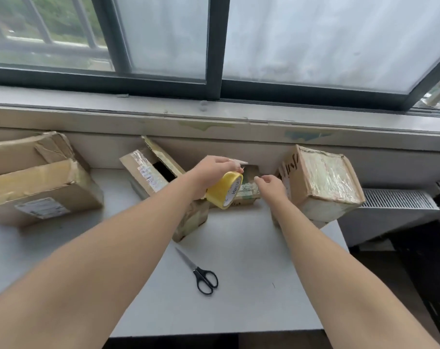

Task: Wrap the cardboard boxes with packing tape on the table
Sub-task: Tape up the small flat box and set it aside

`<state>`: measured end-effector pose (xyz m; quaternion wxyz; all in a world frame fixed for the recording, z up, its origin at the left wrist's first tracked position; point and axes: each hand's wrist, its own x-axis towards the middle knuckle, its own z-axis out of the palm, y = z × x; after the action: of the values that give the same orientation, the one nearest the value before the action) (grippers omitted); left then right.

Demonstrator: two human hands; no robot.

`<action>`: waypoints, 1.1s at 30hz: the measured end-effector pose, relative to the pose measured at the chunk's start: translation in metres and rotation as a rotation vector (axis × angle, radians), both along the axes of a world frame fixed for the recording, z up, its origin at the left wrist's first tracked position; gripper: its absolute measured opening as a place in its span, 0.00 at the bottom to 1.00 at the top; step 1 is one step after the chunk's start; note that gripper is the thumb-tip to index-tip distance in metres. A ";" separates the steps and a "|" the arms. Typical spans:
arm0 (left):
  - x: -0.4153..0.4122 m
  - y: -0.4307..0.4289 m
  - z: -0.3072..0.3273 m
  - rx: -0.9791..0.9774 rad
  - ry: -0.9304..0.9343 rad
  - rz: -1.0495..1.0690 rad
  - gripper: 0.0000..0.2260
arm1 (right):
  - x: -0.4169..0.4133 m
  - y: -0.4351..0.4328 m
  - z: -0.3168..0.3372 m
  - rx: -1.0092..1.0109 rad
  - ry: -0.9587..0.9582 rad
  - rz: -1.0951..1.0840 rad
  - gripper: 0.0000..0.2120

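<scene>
Left hand holds a yellow roll of packing tape above a small brown cardboard box; right hand is empty beside it.
Taking the black-handled scissors on the white table as centre, the small box sits at 12 o'clock, close to the wall. The left hand's fingers curl round the roll, and a short strip of tape sticks out at its fingertips. The right hand, fingers relaxed and holding nothing, hovers at the roll's 3 o'clock; whether it touches the small box cannot be told. A tape-wrapped cardboard box stands at 2 o'clock, an open-flapped labelled cardboard box at 11 o'clock, and a large crumpled cardboard box at 10 o'clock.
</scene>
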<state>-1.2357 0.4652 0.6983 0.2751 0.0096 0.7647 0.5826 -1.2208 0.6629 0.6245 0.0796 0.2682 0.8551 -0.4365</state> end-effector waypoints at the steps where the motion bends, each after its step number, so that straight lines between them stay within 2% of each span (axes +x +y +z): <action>1: -0.001 0.001 -0.005 -0.004 -0.020 0.010 0.07 | -0.002 0.000 -0.006 -0.002 -0.019 -0.011 0.25; 7: -0.010 0.003 -0.017 0.001 -0.072 0.160 0.05 | -0.013 0.003 -0.047 -0.042 -0.121 -0.088 0.33; 16: -0.011 -0.007 -0.021 -0.012 0.001 0.249 0.06 | -0.035 0.005 -0.077 0.070 -0.189 -0.114 0.31; 21: 0.001 -0.005 -0.017 -0.024 -0.008 0.237 0.12 | -0.036 0.007 -0.081 -0.076 -0.199 -0.237 0.37; 23: 0.003 -0.009 -0.016 -0.013 0.003 0.250 0.10 | -0.038 0.009 -0.084 -0.129 -0.160 -0.267 0.33; 27: 0.012 -0.019 -0.009 -0.014 0.026 0.276 0.08 | -0.043 0.010 -0.066 -0.161 -0.032 -0.280 0.13; 33: 0.022 -0.024 0.024 0.066 0.070 0.266 0.10 | -0.028 0.013 0.006 -0.052 0.176 -0.201 0.10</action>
<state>-1.2137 0.4412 0.7226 0.1679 -0.0626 0.7489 0.6380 -1.2486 0.6757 0.6306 -0.0330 0.3110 0.8159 -0.4863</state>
